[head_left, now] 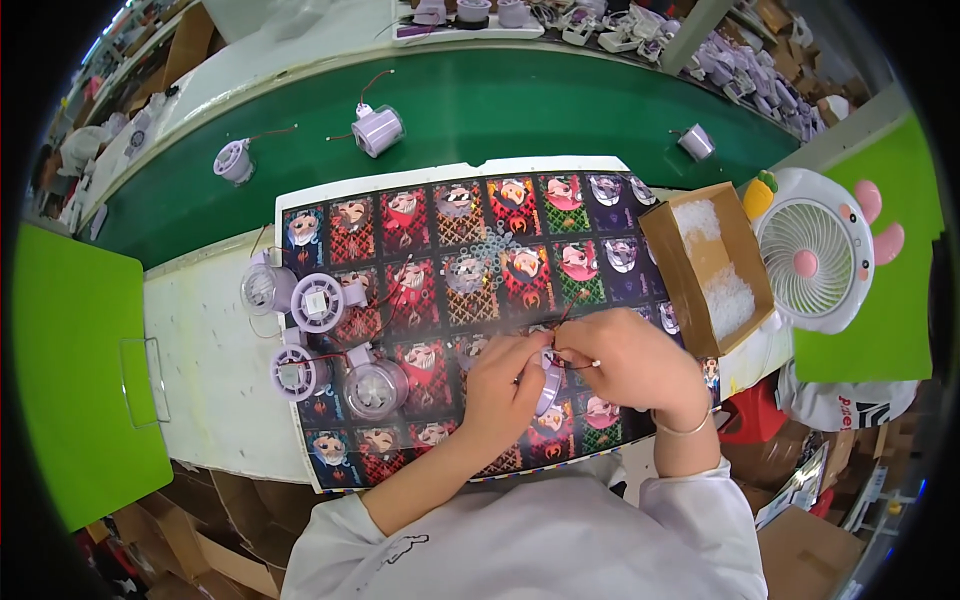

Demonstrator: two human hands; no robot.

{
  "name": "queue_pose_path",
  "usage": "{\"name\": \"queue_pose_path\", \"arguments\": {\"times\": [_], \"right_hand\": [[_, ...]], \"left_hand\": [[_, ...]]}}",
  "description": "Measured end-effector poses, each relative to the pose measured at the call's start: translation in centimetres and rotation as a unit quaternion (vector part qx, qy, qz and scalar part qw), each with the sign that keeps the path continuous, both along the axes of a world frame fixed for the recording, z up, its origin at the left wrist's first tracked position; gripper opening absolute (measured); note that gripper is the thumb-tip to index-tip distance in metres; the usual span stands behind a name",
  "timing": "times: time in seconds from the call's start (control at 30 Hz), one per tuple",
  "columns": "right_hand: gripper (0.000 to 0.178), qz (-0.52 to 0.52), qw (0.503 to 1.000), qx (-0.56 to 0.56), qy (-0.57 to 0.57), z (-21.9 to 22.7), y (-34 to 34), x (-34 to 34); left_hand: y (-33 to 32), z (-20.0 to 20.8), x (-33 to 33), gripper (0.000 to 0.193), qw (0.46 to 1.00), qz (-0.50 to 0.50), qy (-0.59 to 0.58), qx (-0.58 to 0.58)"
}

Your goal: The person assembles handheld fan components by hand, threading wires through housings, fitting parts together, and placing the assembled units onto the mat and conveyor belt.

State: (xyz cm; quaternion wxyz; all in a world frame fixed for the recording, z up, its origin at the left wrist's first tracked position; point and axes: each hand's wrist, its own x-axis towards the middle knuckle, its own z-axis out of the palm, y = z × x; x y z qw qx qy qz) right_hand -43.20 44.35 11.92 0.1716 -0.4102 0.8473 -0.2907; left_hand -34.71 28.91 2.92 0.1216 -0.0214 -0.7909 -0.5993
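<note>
Over the printed card sheet (345, 215), my left hand (503, 385) is closed round a light purple round fan housing (549, 385). At its upper end, my right hand (630, 355) is closed in a pinch. Thin red and dark wires (572, 308) with a small white connector stick out around the right fingers. What the fingertips grip there is hidden. To the left lie several similar fan housings, among them one with a white square centre (318, 302) and one with a clear cover (376, 386). Small clear rings (490, 262) are scattered mid-sheet.
A cardboard box (695, 275) of small white pieces stands right of the sheet, beside a white animal-shaped fan (815, 250). Across the back runs a green conveyor belt (500, 110) carrying three purple housings. Green panels (85, 370) flank both sides. Purple parts (745, 75) pile up far right.
</note>
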Motion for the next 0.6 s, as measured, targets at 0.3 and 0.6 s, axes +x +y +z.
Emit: {"name": "queue_pose_path", "arguments": {"times": [0.3, 0.6], "right_hand": [[0.022, -0.246, 0.91, 0.251, 0.221, -3.3, 3.4, -3.1], [0.038, -0.045, 0.97, -0.033, 0.235, 1.4, -17.8, -12.2]], "left_hand": [[-0.1, -0.7, 0.3, 0.026, 0.998, -0.05, 0.028, 0.028], [-1.2, -0.7, 0.3, 0.023, 0.993, -0.092, 0.045, 0.054]]}}
